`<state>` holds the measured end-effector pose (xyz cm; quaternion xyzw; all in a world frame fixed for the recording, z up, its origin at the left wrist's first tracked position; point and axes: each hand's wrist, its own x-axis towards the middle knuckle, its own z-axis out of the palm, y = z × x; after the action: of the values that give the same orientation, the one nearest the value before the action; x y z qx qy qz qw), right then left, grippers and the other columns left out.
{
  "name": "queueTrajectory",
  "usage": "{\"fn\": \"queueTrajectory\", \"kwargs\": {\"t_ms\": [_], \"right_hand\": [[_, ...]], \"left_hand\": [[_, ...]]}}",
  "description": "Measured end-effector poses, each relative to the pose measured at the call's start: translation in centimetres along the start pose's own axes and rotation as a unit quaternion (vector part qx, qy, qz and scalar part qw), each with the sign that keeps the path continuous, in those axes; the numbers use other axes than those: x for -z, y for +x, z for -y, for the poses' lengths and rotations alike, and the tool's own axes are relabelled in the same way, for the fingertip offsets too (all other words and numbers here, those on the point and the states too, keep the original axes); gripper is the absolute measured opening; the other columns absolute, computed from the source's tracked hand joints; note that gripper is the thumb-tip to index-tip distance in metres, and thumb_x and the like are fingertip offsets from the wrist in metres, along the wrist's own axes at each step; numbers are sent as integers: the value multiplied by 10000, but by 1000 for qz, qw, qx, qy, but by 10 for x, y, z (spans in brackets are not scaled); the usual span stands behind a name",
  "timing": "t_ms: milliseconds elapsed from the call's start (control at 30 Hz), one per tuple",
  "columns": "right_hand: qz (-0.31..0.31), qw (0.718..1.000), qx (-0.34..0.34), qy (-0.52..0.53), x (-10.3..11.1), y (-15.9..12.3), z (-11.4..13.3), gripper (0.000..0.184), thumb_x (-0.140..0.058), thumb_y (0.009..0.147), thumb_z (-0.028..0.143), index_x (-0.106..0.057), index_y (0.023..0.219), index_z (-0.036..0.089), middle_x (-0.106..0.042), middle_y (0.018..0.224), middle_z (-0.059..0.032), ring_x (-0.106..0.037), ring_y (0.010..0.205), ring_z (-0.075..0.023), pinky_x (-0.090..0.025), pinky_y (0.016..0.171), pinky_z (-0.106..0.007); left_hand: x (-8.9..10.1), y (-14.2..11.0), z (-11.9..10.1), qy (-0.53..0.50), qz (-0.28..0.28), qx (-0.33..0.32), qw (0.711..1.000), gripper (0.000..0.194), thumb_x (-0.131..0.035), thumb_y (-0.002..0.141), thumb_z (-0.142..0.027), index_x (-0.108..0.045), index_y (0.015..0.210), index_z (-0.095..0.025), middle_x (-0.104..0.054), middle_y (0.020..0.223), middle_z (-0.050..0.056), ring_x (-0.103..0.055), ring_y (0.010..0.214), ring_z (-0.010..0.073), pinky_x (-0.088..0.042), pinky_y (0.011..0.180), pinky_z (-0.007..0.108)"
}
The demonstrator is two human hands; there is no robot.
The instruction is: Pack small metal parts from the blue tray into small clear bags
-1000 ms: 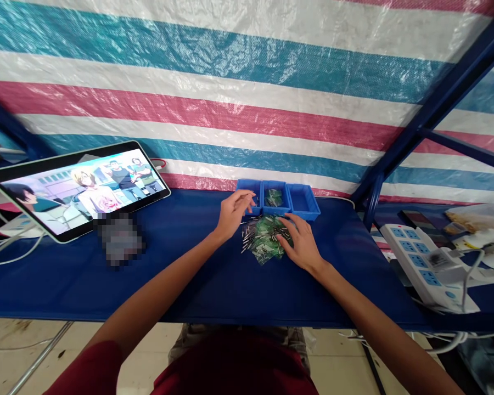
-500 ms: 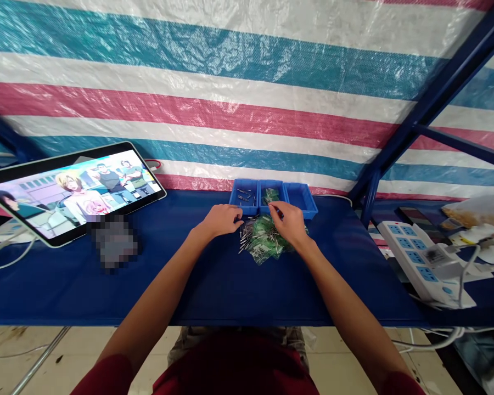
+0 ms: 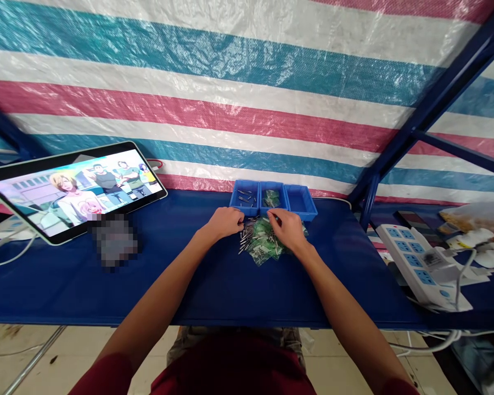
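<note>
A loose pile of small metal pins point(image 3: 246, 239) and green-tinted clear plastic pieces point(image 3: 262, 247) lies on the blue table, in front of three joined blue trays. My left hand point(image 3: 226, 222) is at the pile's left edge, its fingers curled and closed; what they hold, if anything, is hidden. Over the upper right of the pile, my right hand point(image 3: 288, 227) has its thumb and fingers bent in a pinch, too small to make out what is between them. Several pins lie in the left tray point(image 3: 231, 198). The middle tray point(image 3: 286, 201) holds green-tinted plastic, and the right tray point(image 3: 308, 207) shows a bare bottom.
A tablet point(image 3: 76, 192) playing a cartoon leans at the left, with a blurred-out item point(image 3: 116, 241) in front. To the right lies a white power strip point(image 3: 415, 263) with cables. A striped tarp point(image 3: 230, 115) hangs behind the blue table point(image 3: 247, 296).
My right hand has drawn back from the middle tray's front edge to the pile. My left hand has shifted slightly down, and its fingers have curled in more.
</note>
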<state>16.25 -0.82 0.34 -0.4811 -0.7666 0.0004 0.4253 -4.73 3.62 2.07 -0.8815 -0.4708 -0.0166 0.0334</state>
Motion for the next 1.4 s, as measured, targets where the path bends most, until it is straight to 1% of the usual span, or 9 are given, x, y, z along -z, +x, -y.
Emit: {"fn": "queueTrajectory", "kwargs": {"t_ms": [233,367,500,633,800,933,1100,1233,1400], "right_hand": [[5,1000,-25,-1,10,13,6,270,-443,932,294,-690,910,186,-722,837,-70,-638,685,-177,-459,664,-273],[7,999,-40,18,11,16,6,265,-455,933,306,-686,976,184,-713,875,-67,-605,631,-157,-462,643,-273],[16,996,-35,75,10,9,2,298,-467,942,351,-653,1107,188,-685,923,-73,-609,673,-154,-484,636,-271],[-7,995,-32,96,12,3,-3,268,-476,942,356,-683,1007,196,-683,914,-81,-625,749,-176,-500,658,-290],[-25,994,-28,102,13,1,-6,246,-496,937,353,-684,898,198,-684,848,-69,-622,750,-180,-495,677,-295],[-12,994,-34,104,9,-1,-5,283,-465,950,384,-657,878,189,-653,787,-55,-592,682,-165,-470,650,-282],[11,992,-44,119,6,-3,-2,354,-423,964,416,-610,774,183,-606,671,-27,-569,626,-154,-437,624,-269],[33,990,-58,123,6,-3,0,402,-398,966,438,-589,711,194,-577,595,-9,-561,585,-153,-434,613,-272],[26,983,-72,168,3,-5,0,276,-490,920,429,-643,906,199,-684,808,-42,-603,607,-154,-478,604,-278]], "left_hand": [[12,-6,-7,-13,-118,-34,992,136,-540,787,-209,-672,791,-175,-700,844,53,-641,763,189,-402,600,246],[20,-4,-12,-120,-193,-51,972,151,-530,830,-200,-677,817,-174,-705,823,31,-636,745,158,-427,632,238],[20,6,-24,-300,-223,-52,926,177,-550,868,-273,-691,846,-169,-717,794,18,-619,656,123,-462,644,228],[7,15,-39,-427,-245,-31,870,214,-587,855,-338,-713,830,-167,-722,741,26,-636,642,140,-487,608,232],[-12,15,-49,-510,-266,-14,818,265,-599,853,-398,-728,878,-168,-728,743,39,-641,592,139,-500,536,228],[-17,8,-51,-540,-283,1,793,275,-652,817,-413,-730,897,-162,-729,771,45,-638,574,138,-510,516,229],[-20,2,-52,-549,-290,-5,784,285,-618,844,-415,-717,895,-153,-714,811,56,-647,629,143,-517,524,222],[-20,0,-51,-519,-292,-20,803,313,-582,865,-441,-703,897,-155,-698,798,56,-631,642,137,-513,556,222],[-18,-2,-50,-475,-305,10,826,390,-514,898,-468,-652,722,-149,-642,644,20,-559,546,107,-458,548,212]]}}
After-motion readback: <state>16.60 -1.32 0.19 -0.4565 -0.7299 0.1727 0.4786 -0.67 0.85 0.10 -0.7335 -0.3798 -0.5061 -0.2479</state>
